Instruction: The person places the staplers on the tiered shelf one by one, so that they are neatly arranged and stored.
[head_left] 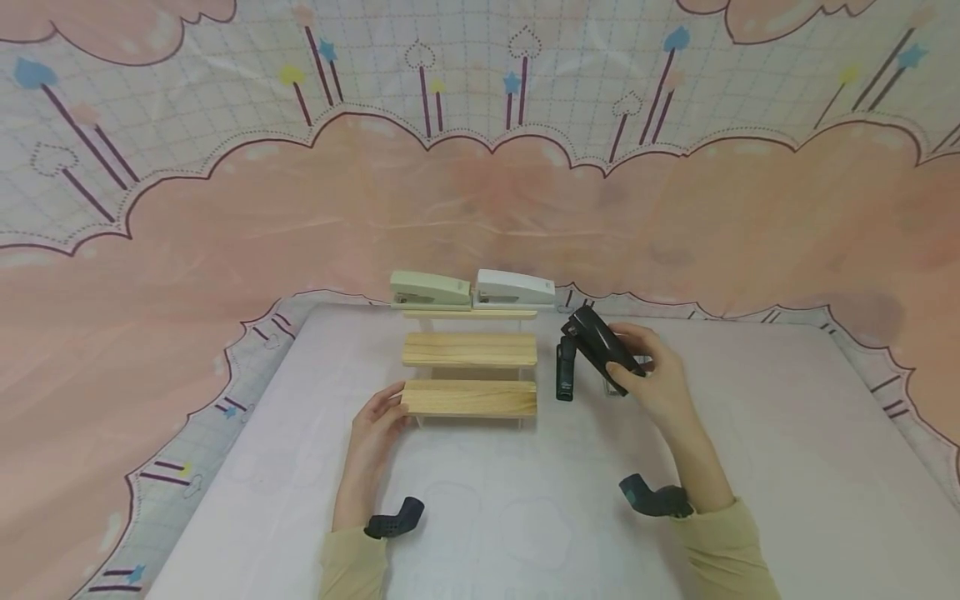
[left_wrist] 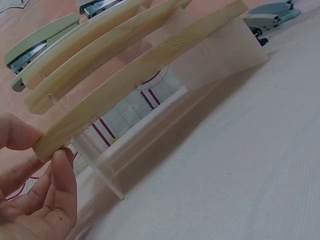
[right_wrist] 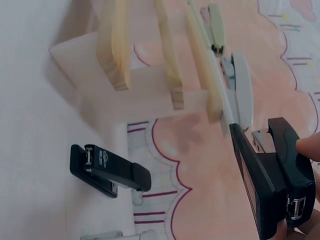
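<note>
Head view shows the right hand (head_left: 656, 379) with fingers curled round a black stapler (head_left: 600, 343), held above the table (head_left: 787, 467) just right of the stepped wooden shelf (head_left: 469, 363); a second black stapler (head_left: 566, 369) lies on the table beside it, between the shelf and the hand; the left hand (head_left: 377, 422) pinches the left end of the shelf's lowest step, thumb above and fingers below; a green stapler (head_left: 430, 289) and a white stapler (head_left: 515, 289) sit side by side on the top step, toward the table's far edge.
</note>
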